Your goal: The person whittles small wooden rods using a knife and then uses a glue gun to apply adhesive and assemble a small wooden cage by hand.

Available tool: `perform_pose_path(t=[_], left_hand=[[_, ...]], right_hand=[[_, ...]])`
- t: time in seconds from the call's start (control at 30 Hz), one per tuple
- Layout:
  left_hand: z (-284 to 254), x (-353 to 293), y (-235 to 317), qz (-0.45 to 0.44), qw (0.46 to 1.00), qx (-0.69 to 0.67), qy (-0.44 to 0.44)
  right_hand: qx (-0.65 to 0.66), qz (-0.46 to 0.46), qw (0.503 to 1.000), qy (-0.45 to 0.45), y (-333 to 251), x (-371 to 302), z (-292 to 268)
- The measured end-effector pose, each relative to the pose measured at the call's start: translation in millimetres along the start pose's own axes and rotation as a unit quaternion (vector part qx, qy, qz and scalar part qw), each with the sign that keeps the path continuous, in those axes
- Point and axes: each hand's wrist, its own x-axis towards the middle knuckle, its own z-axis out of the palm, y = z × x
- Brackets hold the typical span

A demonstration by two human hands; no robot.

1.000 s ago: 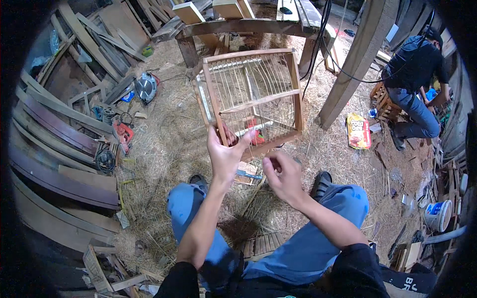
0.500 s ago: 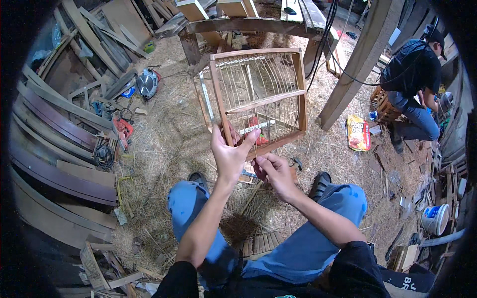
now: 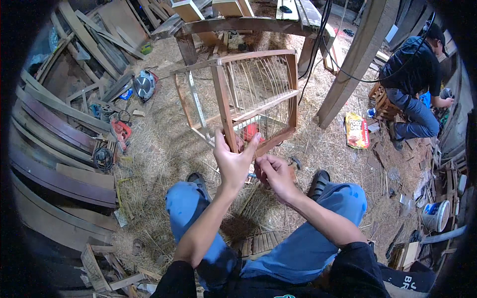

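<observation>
A wooden cage frame point(image 3: 266, 107) with thin upright bars and a crossbar is held up in front of my knees, turned at an angle. My left hand point(image 3: 232, 166) is closed around the near lower corner, its thumb along the bottom rail. Just right of it, my right hand point(image 3: 276, 174) is in a pinch at the lower rail's near end. What those fingertips hold is hidden. Through the bars show a pale strip with markings point(image 3: 197, 102) and something red point(image 3: 251, 131). A hammer head point(image 3: 296, 162) lies on the floor beyond my right hand.
A wooden bench point(image 3: 248, 25) stands ahead, with a slanted post point(image 3: 355, 67) and hanging cables to its right. A circular saw point(image 3: 144, 84) and a red power tool point(image 3: 120, 130) lie left. At right are another person point(image 3: 410, 74), a yellow-red bag point(image 3: 357, 130) and a white bucket point(image 3: 436, 217).
The cage frame has turned, showing more of its left side and depth. Both hands keep their places on it. The other person's arm has reached further right.
</observation>
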Motion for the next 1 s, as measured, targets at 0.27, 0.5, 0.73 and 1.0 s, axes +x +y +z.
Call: perform_pose_path(t=[0.27,0.5,0.73,1.0], left_hand=[[3.3,-5.4,1.5,-0.013,1.0,0.017,-0.006],[8.9,-14.4,-7.0,-0.017,0.998,0.049,-0.023],[5.6,-2.9,-0.2,-0.027,0.998,0.06,-0.016],[-6.2,11.1,-4.5,-0.027,0.999,-0.024,-0.002]], right_hand=[[0.001,0.074,0.997,0.019,-5.9,-2.9,-10.1],[0.021,0.087,0.995,0.034,1.1,-1.7,-14.7],[0.001,0.092,0.995,0.035,-8.8,-3.0,-5.0],[-0.06,-0.009,0.998,-0.017,-5.0,-6.6,0.5]])
